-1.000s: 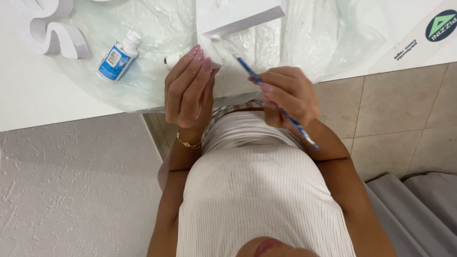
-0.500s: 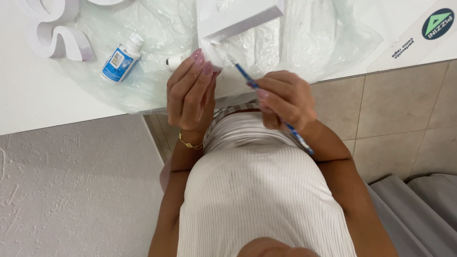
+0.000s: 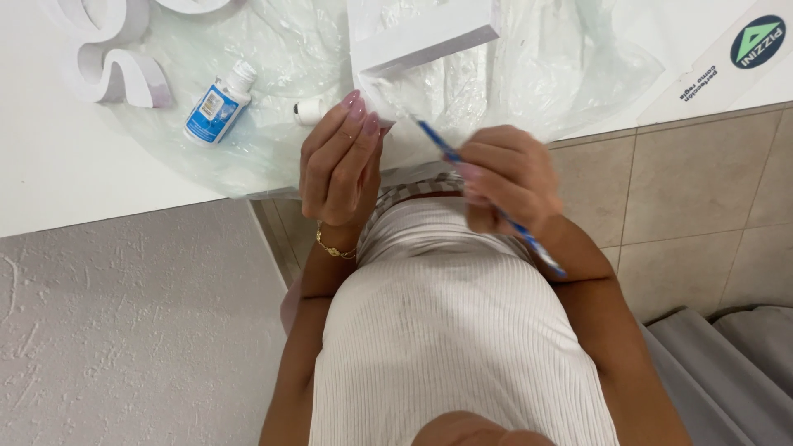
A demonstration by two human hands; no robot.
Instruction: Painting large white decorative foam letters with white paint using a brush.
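My right hand grips a thin blue paintbrush, whose tip points up toward the lower edge of a white block-shaped piece lying on clear plastic sheeting. My left hand is held upright beside it, fingers together, with its fingertips touching the near corner of that white piece. A gold bracelet sits on the left wrist. I cannot tell whether the left fingers pinch anything.
A small blue-and-white bottle lies on the sheeting to the left, with a small white cap nearby. White curved letter shapes sit at the far left on the white table. A tiled floor lies at right.
My right hand has shifted slightly left and up with the brush, bringing its tip closer to the white piece. The left hand has stayed at the corner.
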